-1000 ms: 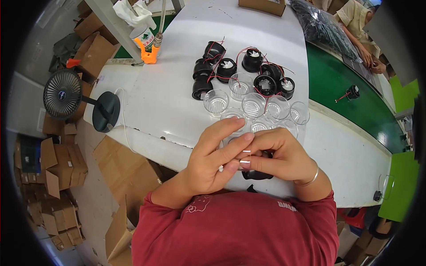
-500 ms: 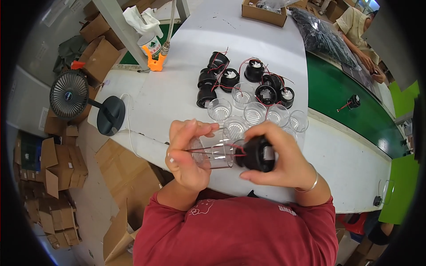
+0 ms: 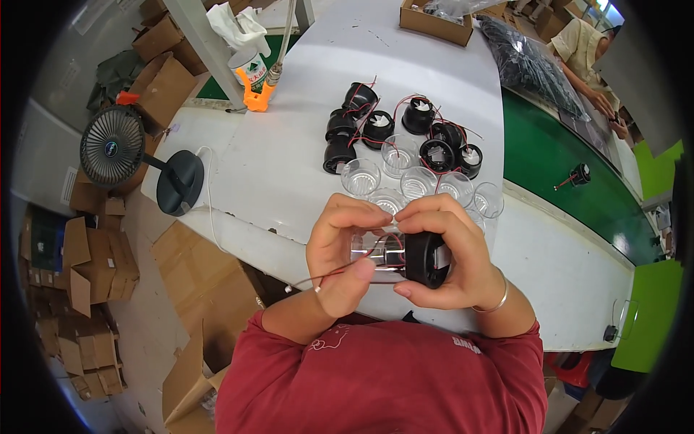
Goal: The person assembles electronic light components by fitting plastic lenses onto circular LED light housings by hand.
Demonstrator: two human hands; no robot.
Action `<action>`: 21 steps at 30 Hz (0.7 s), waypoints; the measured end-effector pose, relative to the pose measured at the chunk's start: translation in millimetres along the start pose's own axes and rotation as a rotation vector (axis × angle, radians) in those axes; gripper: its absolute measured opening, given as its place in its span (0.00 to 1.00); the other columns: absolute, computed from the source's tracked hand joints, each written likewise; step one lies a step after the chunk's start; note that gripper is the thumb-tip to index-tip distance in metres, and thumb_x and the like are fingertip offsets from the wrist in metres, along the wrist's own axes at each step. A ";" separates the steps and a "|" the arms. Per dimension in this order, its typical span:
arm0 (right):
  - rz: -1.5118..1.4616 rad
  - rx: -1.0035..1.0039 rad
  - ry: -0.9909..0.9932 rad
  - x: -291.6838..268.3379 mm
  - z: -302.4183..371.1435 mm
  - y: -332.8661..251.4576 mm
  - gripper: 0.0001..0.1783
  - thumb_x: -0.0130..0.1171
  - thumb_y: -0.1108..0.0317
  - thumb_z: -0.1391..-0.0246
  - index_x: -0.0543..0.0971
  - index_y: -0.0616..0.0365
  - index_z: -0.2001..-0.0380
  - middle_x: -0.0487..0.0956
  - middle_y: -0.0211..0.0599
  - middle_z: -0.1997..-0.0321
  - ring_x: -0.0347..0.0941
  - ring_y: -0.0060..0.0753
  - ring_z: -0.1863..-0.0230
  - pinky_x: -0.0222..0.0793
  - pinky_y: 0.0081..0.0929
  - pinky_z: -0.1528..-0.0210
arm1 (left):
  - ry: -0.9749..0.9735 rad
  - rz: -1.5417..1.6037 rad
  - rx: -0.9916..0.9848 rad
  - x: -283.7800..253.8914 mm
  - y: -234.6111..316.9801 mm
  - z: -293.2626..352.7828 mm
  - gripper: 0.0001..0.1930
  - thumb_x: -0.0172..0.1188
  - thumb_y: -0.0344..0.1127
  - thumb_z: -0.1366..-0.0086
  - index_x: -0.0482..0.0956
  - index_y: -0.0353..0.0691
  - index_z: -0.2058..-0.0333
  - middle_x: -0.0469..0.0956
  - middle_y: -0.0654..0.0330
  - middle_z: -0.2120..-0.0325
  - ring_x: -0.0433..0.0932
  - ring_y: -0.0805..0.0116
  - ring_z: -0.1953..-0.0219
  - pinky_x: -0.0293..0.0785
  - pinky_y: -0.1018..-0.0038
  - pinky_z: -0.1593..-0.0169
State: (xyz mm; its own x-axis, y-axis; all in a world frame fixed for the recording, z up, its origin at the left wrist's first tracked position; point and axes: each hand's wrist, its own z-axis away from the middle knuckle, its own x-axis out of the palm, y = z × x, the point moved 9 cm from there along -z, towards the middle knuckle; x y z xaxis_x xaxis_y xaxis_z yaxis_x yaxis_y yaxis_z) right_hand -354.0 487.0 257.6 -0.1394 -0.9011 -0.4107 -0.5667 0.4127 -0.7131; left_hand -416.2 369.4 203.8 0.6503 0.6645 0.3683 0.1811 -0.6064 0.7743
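Observation:
My left hand (image 3: 334,253) is wrapped round a clear plastic cup (image 3: 365,246) lying on its side. My right hand (image 3: 463,253) grips a round black motor housing (image 3: 421,262) at the cup's mouth. The housing's narrow part shows inside the clear wall. Red and dark wires (image 3: 329,276) run out past my left thumb, with small white ends hanging free. Just beyond my hands stand several clear cups (image 3: 360,178). Farther back are several black motor housings (image 3: 340,153) with red and black wires; some show a white fan wheel.
A dark desk fan (image 3: 181,182) stands at the left table edge. An orange clamp (image 3: 256,98) is by the post. Another wired black unit (image 3: 580,174) lies on the green conveyor belt (image 3: 538,155); a person (image 3: 578,47) works beyond it. Cardboard boxes (image 3: 97,264) fill the left floor.
The black housing has moved left against the cup, and its narrow part has gone inside. My hands have come together; the wire ends now hang outside my left hand.

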 end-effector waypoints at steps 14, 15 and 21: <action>0.163 0.030 0.124 -21.0 1.7 5.6 0.31 0.74 0.70 0.71 0.75 0.62 0.58 0.76 0.43 0.59 0.74 0.38 0.59 0.72 0.28 0.58 | -0.104 -0.466 0.267 -3.5 28.6 -5.2 0.08 0.61 0.33 0.37 0.74 0.35 0.66 0.76 0.47 0.59 0.76 0.52 0.53 0.68 0.58 0.46; 0.121 0.052 0.118 -19.7 2.8 10.1 0.31 0.74 0.70 0.71 0.75 0.62 0.58 0.76 0.43 0.59 0.74 0.38 0.59 0.72 0.28 0.58 | -0.126 -0.430 0.317 -3.5 29.6 -3.6 0.09 0.61 0.35 0.36 0.72 0.36 0.65 0.76 0.47 0.60 0.76 0.53 0.54 0.68 0.56 0.47; 0.019 0.083 0.128 -19.6 5.3 18.3 0.30 0.73 0.69 0.71 0.75 0.62 0.59 0.75 0.41 0.60 0.74 0.36 0.61 0.71 0.26 0.58 | -0.053 -0.092 0.314 1.5 31.6 -7.0 0.17 0.58 0.31 0.38 0.67 0.38 0.52 0.72 0.48 0.58 0.72 0.54 0.53 0.64 0.58 0.45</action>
State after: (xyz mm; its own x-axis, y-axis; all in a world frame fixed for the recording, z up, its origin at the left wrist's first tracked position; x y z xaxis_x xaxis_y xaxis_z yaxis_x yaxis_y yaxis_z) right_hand -357.3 512.9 249.6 -0.2548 -0.9004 -0.3527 -0.4942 0.4347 -0.7528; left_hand -414.7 354.2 232.5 0.6566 0.7039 0.2709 0.4541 -0.6557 0.6032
